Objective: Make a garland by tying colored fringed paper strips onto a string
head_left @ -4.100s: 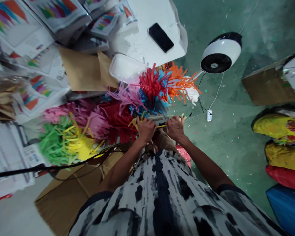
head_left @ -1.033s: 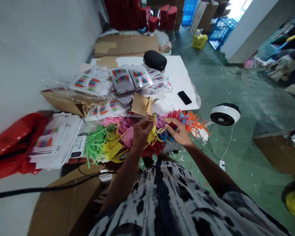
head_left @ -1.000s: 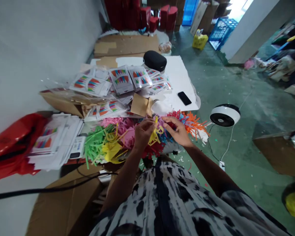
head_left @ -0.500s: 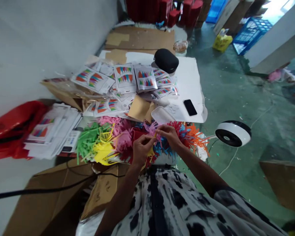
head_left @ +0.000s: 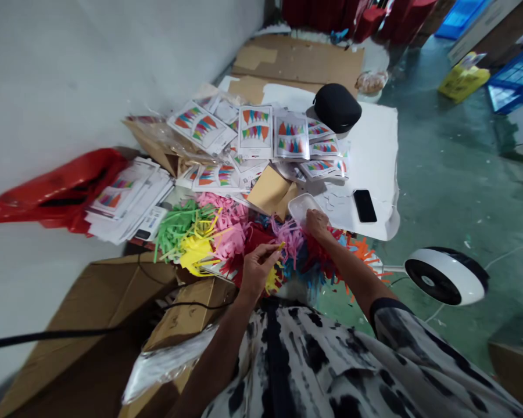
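Note:
My left hand (head_left: pixel 258 268) is closed in a pinch on a narrow yellow paper strip (head_left: pixel 282 246), over the front edge of the table. My right hand (head_left: pixel 317 223) reaches into a shallow white plastic tray (head_left: pixel 300 206); its fingers are bunched together, and whatever they touch in there is hidden. Below and around both hands lie fringed paper tassels: green (head_left: pixel 176 227), yellow (head_left: pixel 197 252), pink (head_left: pixel 230 237), purple (head_left: pixel 289 235) and orange (head_left: pixel 361 252), with red and blue ones between.
Printed bunting packets (head_left: pixel 255 132) and a brown card piece (head_left: pixel 268 188) lie behind the tassels. A phone (head_left: pixel 365 206) and a black case (head_left: pixel 337 108) are on the right. Papers (head_left: pixel 126 197) and a red bag (head_left: pixel 65 188) sit left. A white fan (head_left: pixel 447 276) stands beside the table.
My right hand has left the yellow strip and moved forward into the white tray. My left hand still holds the strip. The view has shifted left.

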Demonstrator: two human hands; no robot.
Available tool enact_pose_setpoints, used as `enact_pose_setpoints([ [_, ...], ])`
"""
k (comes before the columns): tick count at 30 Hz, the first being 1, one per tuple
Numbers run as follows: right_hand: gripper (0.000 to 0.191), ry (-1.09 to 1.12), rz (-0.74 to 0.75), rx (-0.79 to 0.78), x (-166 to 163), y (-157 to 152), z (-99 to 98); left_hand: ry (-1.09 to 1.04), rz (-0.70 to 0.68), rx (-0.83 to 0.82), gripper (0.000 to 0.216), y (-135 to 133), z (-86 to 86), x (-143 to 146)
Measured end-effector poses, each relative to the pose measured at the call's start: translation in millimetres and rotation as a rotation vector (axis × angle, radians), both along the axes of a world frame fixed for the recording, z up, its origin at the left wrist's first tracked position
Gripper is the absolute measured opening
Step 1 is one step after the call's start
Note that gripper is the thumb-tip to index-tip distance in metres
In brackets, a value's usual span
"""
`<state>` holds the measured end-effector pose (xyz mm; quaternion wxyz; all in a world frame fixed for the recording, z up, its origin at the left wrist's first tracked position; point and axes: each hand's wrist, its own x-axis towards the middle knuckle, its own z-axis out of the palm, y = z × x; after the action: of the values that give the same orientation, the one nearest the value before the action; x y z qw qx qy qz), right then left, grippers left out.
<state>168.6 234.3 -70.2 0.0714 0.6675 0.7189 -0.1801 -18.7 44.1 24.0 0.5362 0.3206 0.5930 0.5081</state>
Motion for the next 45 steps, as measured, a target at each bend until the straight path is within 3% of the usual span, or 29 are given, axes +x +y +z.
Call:
enact_pose_setpoints([
  [7, 0.031, -0.008, 0.014, 0.003, 0.0, 3.7, -1.4, -0.04, 0.078, -0.02, 0.036, 5.3, -9.3, 10.2],
  [13, 0.031, 0.134, -0.02, 0.142, 1.6, -11.8, 16.6, 0.009, 0.136, 0.038, 0.037, 8.0, 6.8, 10.5],
  [16, 0.024, 0.628, -0.086, 0.184, 3.4, -30.2, 36.6, 0.067, 0.127, 0.063, 0.034, 7.2, 17.6, 10.0],
  [19, 0.033, 1.22, -0.134, 0.117, 2.1, -58.4, 71.5, 0.134, 0.111, 0.113, 0.03, 6.0, 27.9, 11.9],
  [21, 0.036, 1.38, -0.142, 0.029, -1.1, -79.6, 99.7, 0.188, 0.105, 0.165, 0.026, 5.2, 34.7, 14.1],
  [24, 0.027, 1.411, -0.098, -0.032, -6.6, -105.8, 135.7, 0.27, 0.101, 0.255, 0.02, 4.0, 44.1, 16.5],
  [27, 0.022, 1.363, -0.041, 0.031, -9.2, -118.2, 155.0, 0.325, 0.088, 0.344, 0.015, 2.5, 51.0, 16.4],
  [35, 0.019, 1.253, 0.142, 0.139, -10.3, -121.6, 168.1, 0.407, 0.056, 0.44, 0.011, -0.7, 59.9, 8.7],
  [45, 0.021, 1.131, 0.342, 0.254, -15.3, -123.3, 181.6, 0.51, 0.03, 0.574, 0.005, -5.0, 56.3, 0.2],
])
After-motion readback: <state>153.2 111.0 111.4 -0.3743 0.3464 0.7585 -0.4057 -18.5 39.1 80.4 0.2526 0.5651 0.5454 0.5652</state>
